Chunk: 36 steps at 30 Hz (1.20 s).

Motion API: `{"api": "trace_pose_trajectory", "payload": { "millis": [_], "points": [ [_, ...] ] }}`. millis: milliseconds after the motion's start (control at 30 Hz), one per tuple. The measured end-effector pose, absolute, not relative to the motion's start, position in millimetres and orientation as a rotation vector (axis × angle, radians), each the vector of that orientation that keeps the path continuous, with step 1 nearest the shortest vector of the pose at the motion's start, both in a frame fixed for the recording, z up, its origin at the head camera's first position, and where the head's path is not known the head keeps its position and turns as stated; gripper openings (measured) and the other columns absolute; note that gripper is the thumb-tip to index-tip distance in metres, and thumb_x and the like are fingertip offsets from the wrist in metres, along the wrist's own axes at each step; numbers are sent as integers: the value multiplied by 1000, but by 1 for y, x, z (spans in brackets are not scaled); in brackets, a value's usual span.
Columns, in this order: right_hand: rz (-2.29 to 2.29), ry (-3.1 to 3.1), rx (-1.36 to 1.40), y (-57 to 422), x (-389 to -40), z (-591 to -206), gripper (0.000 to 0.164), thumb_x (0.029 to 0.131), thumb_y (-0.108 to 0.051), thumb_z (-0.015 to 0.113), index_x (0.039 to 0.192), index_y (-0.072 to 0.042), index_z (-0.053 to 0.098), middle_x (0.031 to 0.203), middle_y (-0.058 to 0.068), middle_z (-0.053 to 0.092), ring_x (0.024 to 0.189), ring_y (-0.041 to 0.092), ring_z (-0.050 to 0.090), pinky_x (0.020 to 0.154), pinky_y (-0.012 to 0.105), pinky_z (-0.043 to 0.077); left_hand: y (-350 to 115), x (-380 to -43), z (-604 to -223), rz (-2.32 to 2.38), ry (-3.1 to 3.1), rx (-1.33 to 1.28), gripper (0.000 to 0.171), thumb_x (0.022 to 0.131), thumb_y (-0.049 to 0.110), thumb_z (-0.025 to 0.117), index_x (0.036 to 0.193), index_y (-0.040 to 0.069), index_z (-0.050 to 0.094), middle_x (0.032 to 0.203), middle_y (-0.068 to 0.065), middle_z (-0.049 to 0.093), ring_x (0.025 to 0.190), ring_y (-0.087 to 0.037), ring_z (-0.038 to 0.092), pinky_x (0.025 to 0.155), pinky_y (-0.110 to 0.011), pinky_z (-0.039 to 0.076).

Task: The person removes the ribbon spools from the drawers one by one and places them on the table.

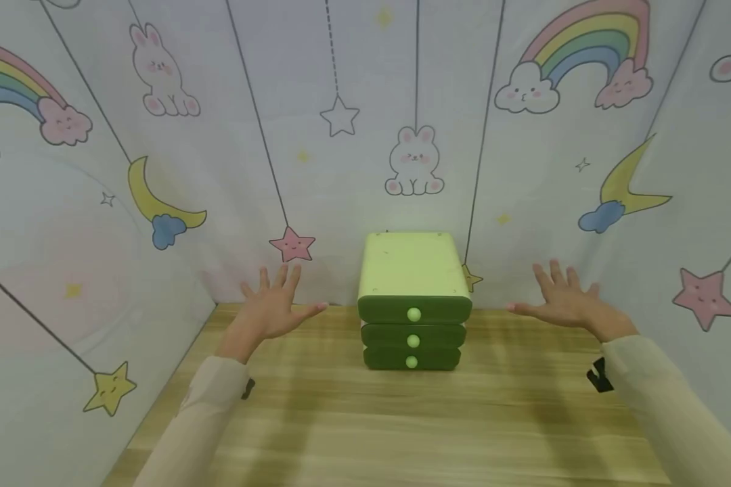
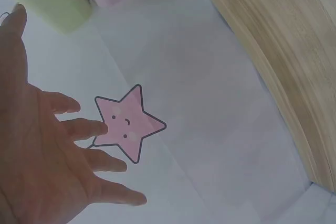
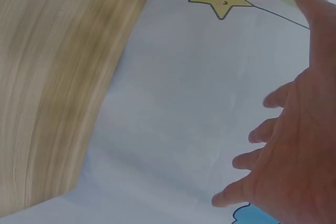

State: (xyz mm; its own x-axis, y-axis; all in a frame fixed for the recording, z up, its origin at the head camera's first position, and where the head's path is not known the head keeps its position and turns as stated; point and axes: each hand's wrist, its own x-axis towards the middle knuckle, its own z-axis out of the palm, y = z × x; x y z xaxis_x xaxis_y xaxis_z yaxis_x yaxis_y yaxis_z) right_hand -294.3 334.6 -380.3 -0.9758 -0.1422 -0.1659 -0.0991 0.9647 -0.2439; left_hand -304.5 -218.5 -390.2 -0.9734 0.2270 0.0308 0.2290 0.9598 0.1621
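Observation:
A small green drawer cabinet point(image 1: 411, 267) stands at the back of the wooden table, with a pale top and three dark green drawer fronts with round knobs. All three drawers look closed. My left hand point(image 1: 272, 308) is held out to the cabinet's left, fingers spread, touching nothing. On the other side my right hand point(image 1: 563, 301) is raised the same way, its thumb pointing toward the cabinet. In the left wrist view the left palm point(image 2: 47, 166) shows bare. The right palm point(image 3: 299, 156) also holds nothing in the right wrist view.
A wood-grain table point(image 1: 341, 433) reaches back to a white curtain point(image 1: 353, 182) printed with rabbits, stars, moons and rainbows. The curtain encloses the back and both sides. Small black pieces point(image 1: 600, 376) show beside each sleeve cuff.

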Motion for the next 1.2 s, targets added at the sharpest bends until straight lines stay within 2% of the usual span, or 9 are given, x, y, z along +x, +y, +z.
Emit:
{"api": "trace_pose_trajectory", "payload": {
  "millis": [100, 200, 367, 467, 700, 967, 1033, 1200],
  "points": [
    [-316, 2973, -242, 332, -294, -379, 121, 93, -77, 56, 164, 9, 10, 165, 46, -4, 148, 73, 5, 110, 91, 11, -214, -300, -387, -300, -3046, -415, 109, 96, 83, 40, 170, 9, 9, 174, -23, 19, 157, -59, 16, 120, -81, 19],
    [-345, 3008, -310, 329, -294, -376, 112, 96, -68, 60, 160, 14, 19, 163, 49, 7, 146, 72, 18, 113, 84, 26, -208, -294, -384, -369, -2996, -477, 98, 102, 70, 48, 168, 6, 15, 168, -27, 33, 154, -53, 34, 119, -70, 36],
    [-486, 3034, -390, 319, -292, -365, 98, 101, -55, 62, 156, 18, 26, 161, 46, 25, 146, 64, 29, 118, 75, 31, -193, -284, -379, -413, -2917, -538, 81, 105, 56, 55, 163, 5, 32, 156, -27, 49, 141, -46, 53, 109, -63, 51],
    [-530, 3056, -436, 309, -288, -356, 90, 103, -50, 61, 155, 17, 31, 158, 43, 35, 145, 61, 35, 118, 73, 33, -183, -278, -377, -416, -2859, -585, 71, 105, 49, 59, 157, 4, 42, 148, -23, 56, 132, -42, 60, 105, -59, 54],
    [-585, 3078, -536, 286, -281, -341, 76, 105, -42, 61, 154, 12, 39, 157, 37, 42, 145, 57, 41, 118, 71, 36, -160, -266, -377, -409, -2704, -724, 50, 103, 37, 65, 140, 5, 59, 130, -16, 66, 114, -33, 67, 93, -48, 60],
    [-619, 3082, -619, 270, -279, -335, 68, 105, -38, 63, 151, 9, 46, 154, 34, 48, 144, 54, 44, 117, 69, 38, -142, -256, -376, -380, -2519, -873, 35, 101, 31, 70, 126, 7, 69, 114, -10, 71, 99, -26, 71, 80, -39, 63],
    [-625, 3079, -631, 266, -278, -334, 67, 105, -38, 63, 150, 9, 47, 154, 34, 49, 144, 54, 44, 118, 69, 37, -139, -255, -377, -368, -2478, -915, 31, 100, 29, 71, 121, 6, 71, 108, -8, 71, 93, -23, 70, 75, -35, 62],
    [-643, 3074, -650, 257, -278, -333, 64, 104, -38, 65, 149, 6, 51, 153, 32, 51, 145, 53, 45, 118, 68, 38, -131, -252, -377, -392, -2438, -973, 19, 98, 25, 75, 107, 8, 72, 98, -4, 69, 85, -19, 66, 72, -31, 59]
  ]
}}
